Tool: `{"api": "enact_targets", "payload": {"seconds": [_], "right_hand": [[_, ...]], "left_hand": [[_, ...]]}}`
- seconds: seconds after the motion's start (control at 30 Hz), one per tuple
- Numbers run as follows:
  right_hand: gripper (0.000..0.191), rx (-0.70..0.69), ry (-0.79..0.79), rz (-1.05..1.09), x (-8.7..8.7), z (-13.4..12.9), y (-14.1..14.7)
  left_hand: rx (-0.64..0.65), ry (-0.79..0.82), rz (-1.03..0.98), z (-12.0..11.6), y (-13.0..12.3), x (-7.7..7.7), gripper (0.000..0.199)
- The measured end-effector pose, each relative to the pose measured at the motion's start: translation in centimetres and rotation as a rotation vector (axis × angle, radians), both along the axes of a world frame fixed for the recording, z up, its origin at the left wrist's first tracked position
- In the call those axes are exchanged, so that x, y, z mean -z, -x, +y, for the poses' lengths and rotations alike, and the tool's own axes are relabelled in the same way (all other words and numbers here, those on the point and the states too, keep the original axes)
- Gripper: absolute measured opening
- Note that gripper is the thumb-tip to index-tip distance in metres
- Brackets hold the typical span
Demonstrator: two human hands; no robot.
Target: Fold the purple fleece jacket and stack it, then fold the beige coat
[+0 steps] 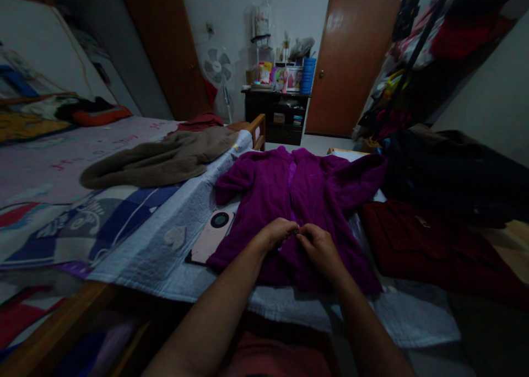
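Observation:
A purple jacket point(264, 200) lies spread out on a pale blue quilted cloth, its collar away from me and its sleeves out to the sides. Its front edges lie close together down the middle. My left hand point(281, 232) pinches the left front edge low on the jacket. Right beside it, my right hand point(317, 244) pinches the other front edge, and the fingertips of both hands nearly meet. Whatever small part of the zipper is between the fingers is too dark to make out.
A pink case with a dark round disc point(220, 219) lies left of the jacket. Brown clothing point(165, 159) rests further left. Folded dark red clothing point(425, 239) and a dark pile point(454, 167) are at the right. A fan point(219, 67) stands behind.

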State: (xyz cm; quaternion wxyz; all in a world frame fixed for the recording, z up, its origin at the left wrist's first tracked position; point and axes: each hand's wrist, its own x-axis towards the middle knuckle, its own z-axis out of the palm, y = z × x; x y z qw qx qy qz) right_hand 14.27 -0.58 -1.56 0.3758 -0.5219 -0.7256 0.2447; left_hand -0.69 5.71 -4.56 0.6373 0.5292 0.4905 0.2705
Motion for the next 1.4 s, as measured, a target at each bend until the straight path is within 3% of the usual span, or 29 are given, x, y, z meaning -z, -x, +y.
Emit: {"api": "enact_targets", "payload": {"seconds": [0.27, 0.5, 0.73, 1.0, 1.2, 1.3, 1.4], "right_hand": [[0.012, -0.059, -0.034, -0.157, -0.4, -0.4, 0.3], [0.012, -0.088, -0.074, -0.284, -0.5, -0.6, 0.5], [0.014, -0.088, -0.022, -0.077, -1.4, -0.5, 0.0], [0.018, 0.007, 0.118, 0.187, -0.9, 0.9, -0.6], [0.014, 0.053, 0.057, 0.181, -0.9, 2.0, -0.8], [0.012, 0.032, -0.028, 0.158, -1.2, 2.6, -0.6], [0.012, -0.036, -0.001, 0.187, -1.0, 3.1, -0.3]], "left_hand": [[-0.015, -0.119, 0.077, -0.6, -0.1, -1.6, 0.015], [-0.056, -0.2, 0.13, -0.4, -0.4, -1.5, 0.016], [-0.059, -0.262, 0.101, -0.5, -0.1, -1.6, 0.026], [0.027, -0.256, -0.172, -2.8, 1.3, -3.2, 0.02], [0.013, -0.408, -0.068, -3.8, 1.8, -2.5, 0.028], [0.017, -0.399, -0.04, -3.9, 1.5, -2.2, 0.021], [-0.046, -0.384, -0.018, -3.9, 1.1, -2.0, 0.017]]}}
